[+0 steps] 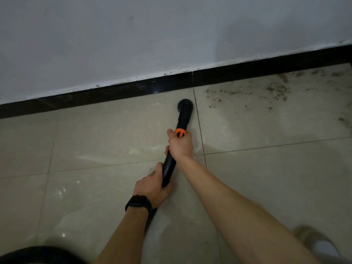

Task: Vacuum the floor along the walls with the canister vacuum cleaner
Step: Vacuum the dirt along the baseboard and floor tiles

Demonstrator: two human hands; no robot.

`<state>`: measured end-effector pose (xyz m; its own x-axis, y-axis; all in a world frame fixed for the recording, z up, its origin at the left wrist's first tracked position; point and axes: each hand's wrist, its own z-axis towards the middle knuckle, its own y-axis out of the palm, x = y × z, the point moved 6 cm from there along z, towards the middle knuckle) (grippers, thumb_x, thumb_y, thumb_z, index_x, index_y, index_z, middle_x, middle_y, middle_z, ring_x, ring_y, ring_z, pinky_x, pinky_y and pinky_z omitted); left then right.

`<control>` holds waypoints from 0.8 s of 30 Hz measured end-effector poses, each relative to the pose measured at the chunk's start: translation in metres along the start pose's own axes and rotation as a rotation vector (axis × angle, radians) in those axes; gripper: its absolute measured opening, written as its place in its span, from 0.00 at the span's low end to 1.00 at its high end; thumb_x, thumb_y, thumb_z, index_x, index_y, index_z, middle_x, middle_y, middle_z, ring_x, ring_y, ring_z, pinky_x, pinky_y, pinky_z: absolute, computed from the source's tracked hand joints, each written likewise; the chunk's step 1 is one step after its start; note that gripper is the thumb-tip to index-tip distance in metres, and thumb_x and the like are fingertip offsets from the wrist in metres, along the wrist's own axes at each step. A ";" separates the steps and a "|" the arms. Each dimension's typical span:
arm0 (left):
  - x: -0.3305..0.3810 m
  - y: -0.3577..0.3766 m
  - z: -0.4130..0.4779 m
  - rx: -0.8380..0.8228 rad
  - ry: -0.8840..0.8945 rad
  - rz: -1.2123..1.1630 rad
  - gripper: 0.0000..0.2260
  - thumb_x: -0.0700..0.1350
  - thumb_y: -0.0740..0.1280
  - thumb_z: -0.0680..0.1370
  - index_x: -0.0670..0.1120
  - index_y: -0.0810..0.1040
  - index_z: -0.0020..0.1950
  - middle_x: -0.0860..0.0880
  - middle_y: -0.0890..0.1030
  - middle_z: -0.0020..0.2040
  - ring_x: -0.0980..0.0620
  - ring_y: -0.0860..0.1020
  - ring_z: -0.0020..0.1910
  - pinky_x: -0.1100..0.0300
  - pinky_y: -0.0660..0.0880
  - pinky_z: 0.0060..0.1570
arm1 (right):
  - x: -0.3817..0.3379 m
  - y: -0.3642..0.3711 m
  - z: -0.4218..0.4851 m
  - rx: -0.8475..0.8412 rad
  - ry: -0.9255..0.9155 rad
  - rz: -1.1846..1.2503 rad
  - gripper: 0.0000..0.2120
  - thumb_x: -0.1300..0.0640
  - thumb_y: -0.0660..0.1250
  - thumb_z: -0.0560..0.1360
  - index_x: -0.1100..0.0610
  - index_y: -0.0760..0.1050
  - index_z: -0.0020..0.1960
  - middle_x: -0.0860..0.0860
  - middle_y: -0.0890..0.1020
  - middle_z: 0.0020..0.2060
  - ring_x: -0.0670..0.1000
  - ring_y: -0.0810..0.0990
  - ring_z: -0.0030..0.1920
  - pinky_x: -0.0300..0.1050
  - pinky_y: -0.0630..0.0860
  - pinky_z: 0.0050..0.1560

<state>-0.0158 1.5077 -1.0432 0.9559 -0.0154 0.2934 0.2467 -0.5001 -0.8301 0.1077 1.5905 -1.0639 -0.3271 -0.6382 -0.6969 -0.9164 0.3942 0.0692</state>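
A black vacuum wand [169, 164] with an orange collar [180, 132] points at the wall. Its round black nozzle [185, 106] sits on the beige tiled floor [95, 141], a short way from the black baseboard [114, 92]. My right hand [181, 145] grips the wand just below the orange collar. My left hand [152, 189], with a black watch on the wrist, grips the wand's lower end, where the ribbed hose [150, 219] runs off under my forearm. Brown dirt [266, 92] is scattered on the tile right of the nozzle, along the baseboard.
A white wall [152, 35] rises above the baseboard. A dark rounded shape [28, 256] fills the bottom left corner. A blurred slipper or foot [316, 242] shows at the bottom right. Dark grout lines cross the glossy tiles.
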 end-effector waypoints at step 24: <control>-0.013 0.028 -0.074 -0.041 0.109 0.234 0.20 0.60 0.62 0.74 0.51 0.62 0.59 0.51 0.81 0.47 0.44 0.81 0.41 0.57 0.67 0.33 | 0.068 -0.037 -0.072 0.065 0.085 0.098 0.17 0.48 0.70 0.80 0.56 0.67 0.57 0.47 0.79 0.27 0.47 0.77 0.22 0.40 0.74 0.25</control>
<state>-0.0329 1.4295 -1.0352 0.9627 -0.2274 0.1467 0.0116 -0.5068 -0.8620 0.1026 1.4849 -1.0622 -0.4350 -0.6470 -0.6262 -0.8633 0.4972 0.0860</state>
